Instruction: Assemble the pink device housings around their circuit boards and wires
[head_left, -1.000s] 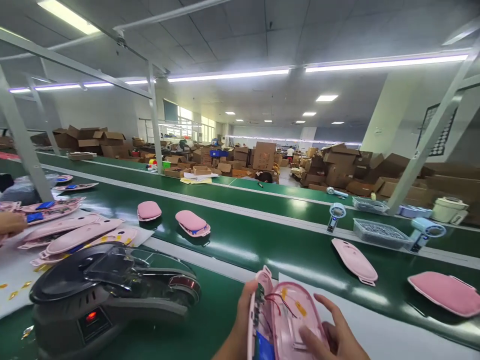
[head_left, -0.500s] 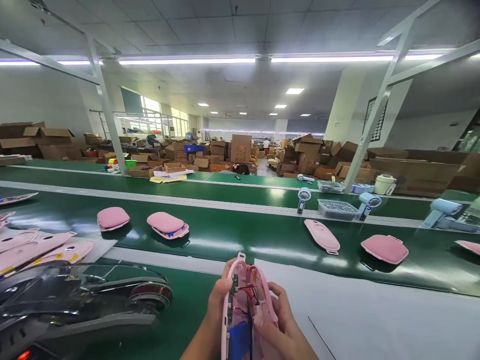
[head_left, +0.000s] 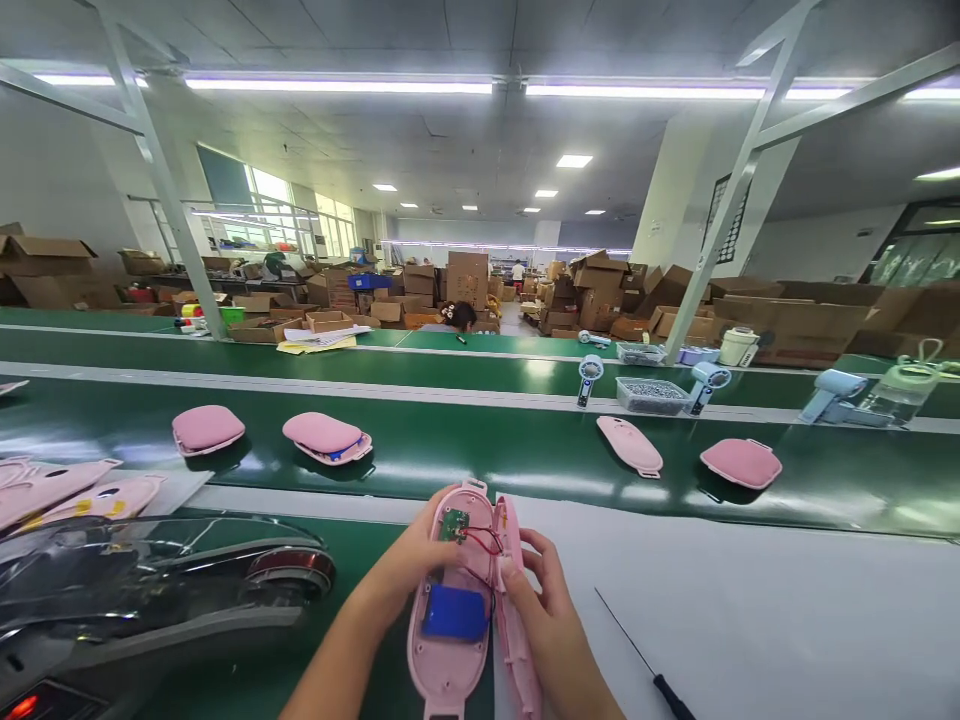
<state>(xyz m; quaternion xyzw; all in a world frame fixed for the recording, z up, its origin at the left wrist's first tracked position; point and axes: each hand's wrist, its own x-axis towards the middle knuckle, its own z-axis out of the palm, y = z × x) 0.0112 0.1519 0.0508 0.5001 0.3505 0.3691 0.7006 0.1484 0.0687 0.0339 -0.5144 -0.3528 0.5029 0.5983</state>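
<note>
My left hand (head_left: 415, 553) is closed around the left edge of a pink plastic casing half (head_left: 448, 668), its thumb over the inside. That half lies open towards me, showing a green circuit board (head_left: 453, 524) near the top and a blue battery pack (head_left: 454, 613) lower down. In my right hand (head_left: 553, 612), closed with the thumb on its edge, is the matching pink casing half (head_left: 519, 650), turned nearly on its side. Thin red and black wires (head_left: 486, 540) run between the halves. Right of my hands, a black-handled screwdriver (head_left: 669, 692) lies on a white sheet (head_left: 720, 600).
Several pink casings, such as a closed one (head_left: 208, 430), lie along the green belt (head_left: 465, 440). A dark machine with a tape reel (head_left: 289, 570) stands at left. Farther back are blue handheld fans (head_left: 589, 378) and a clear tub of small parts (head_left: 652, 394). A person's head (head_left: 459, 316) shows beyond.
The two casing halves have swung wider apart, and the left one now faces up, showing its board and battery. More of the screwdriver shows. The view has shifted slightly.
</note>
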